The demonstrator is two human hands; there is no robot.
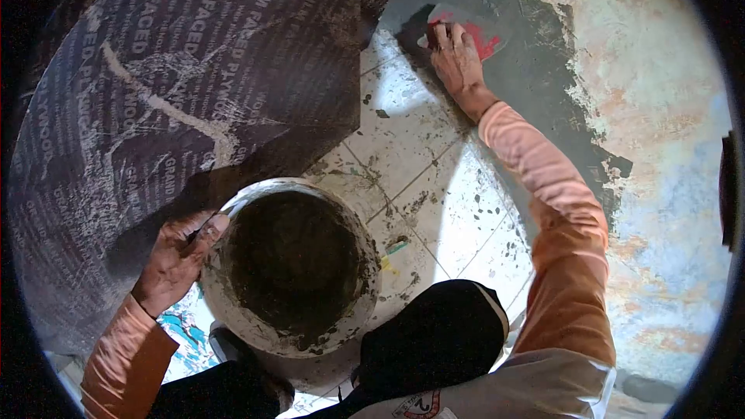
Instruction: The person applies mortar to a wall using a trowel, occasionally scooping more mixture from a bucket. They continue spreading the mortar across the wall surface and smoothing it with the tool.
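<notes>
My left hand (177, 260) grips the upper left rim of a round bucket (291, 185), its thumb over the edge. Dark grey wet mix (295, 264) lies inside, and smears coat the inner walls. Up at the wall, my right hand (458, 66) is closed on a red plaster spreader (487, 43) smeared with grey. The spreader lies against a band of fresh grey plaster (535, 70) on the wall. My fingers hide part of the spreader.
Dark film-faced plywood (303, 54) fills the left side, with dried splashes on it. Light floor tiles (411, 147) carry many grey spatters. To the right, the wall (652, 109) has a patchy cream and orange surface. My black-clad knee (442, 326) is beside the bucket.
</notes>
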